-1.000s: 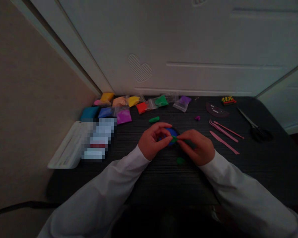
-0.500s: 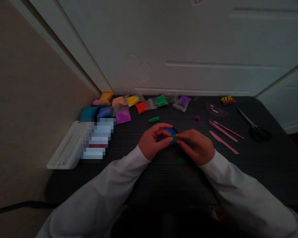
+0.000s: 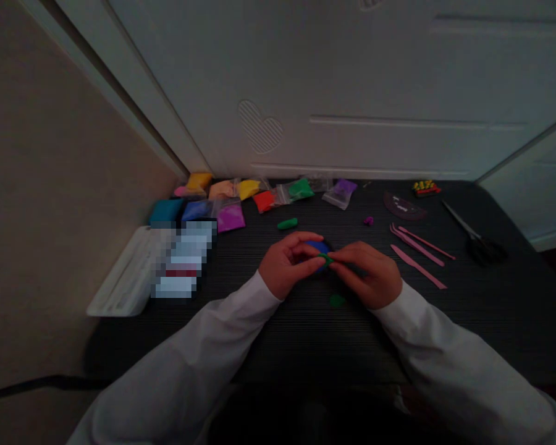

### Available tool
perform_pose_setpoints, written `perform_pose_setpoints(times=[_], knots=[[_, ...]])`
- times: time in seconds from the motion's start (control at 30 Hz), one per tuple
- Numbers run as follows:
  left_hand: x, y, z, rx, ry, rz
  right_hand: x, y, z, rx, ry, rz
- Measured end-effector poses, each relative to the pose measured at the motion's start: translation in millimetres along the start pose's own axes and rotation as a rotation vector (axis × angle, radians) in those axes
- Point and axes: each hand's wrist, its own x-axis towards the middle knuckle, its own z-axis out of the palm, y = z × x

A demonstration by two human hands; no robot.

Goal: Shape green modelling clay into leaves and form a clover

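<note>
My left hand (image 3: 291, 261) and my right hand (image 3: 367, 272) meet over the dark table. Both pinch a small piece of green clay (image 3: 325, 259) between thumb and fingers, the left from one side and the right from the other. Behind it, partly hidden by the left fingers, is a round blue thing (image 3: 318, 247) with a dark edge. A flat bit of green clay (image 3: 336, 300) lies on the table just below the hands. Farther back rests a green clay roll (image 3: 287, 224), with a small purple lump (image 3: 368, 220) to its right.
Bags of coloured clay, such as a magenta one (image 3: 230, 217) and a green one (image 3: 301, 189), line the back. Pink modelling tools (image 3: 417, 267) and scissors (image 3: 475, 238) lie at right. A white tray (image 3: 123, 272) stands at left beside the wall.
The fingers have shifted very slightly around the green clay, which shows a little differently between the fingertips. Both hands stay in the same place, and nothing else on the table has moved.
</note>
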Motion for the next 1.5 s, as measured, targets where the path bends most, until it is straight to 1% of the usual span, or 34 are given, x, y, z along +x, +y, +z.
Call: perform_pose_setpoints(times=[0.37,0.47,0.87,1.1,1.3,1.5], knots=[[0.0,-1.2,-0.2,-0.022,0.013,0.008,0.8,0.0,-1.4,0.005,0.003,-0.019],[0.3,-1.6,-0.4,-0.031,0.032,0.007,0.1,0.1,-1.1,0.011,0.004,-0.014],[0.7,-0.8,-1.6,0.042,0.048,-0.025,-0.6,1.1,-0.5,0.009,0.006,-0.007],[1.4,-2.0,-1.2,0.076,0.063,0.030,-0.3,-0.4,-0.3,0.011,0.014,0.000],[0.7,-1.5,-1.2,0.083,0.054,0.026,0.5,-0.6,-0.4,0.015,0.013,0.025],[0.0,-1.1,-1.2,0.140,0.073,0.060,2.1,-2.4,-1.3,0.023,0.008,0.030]])
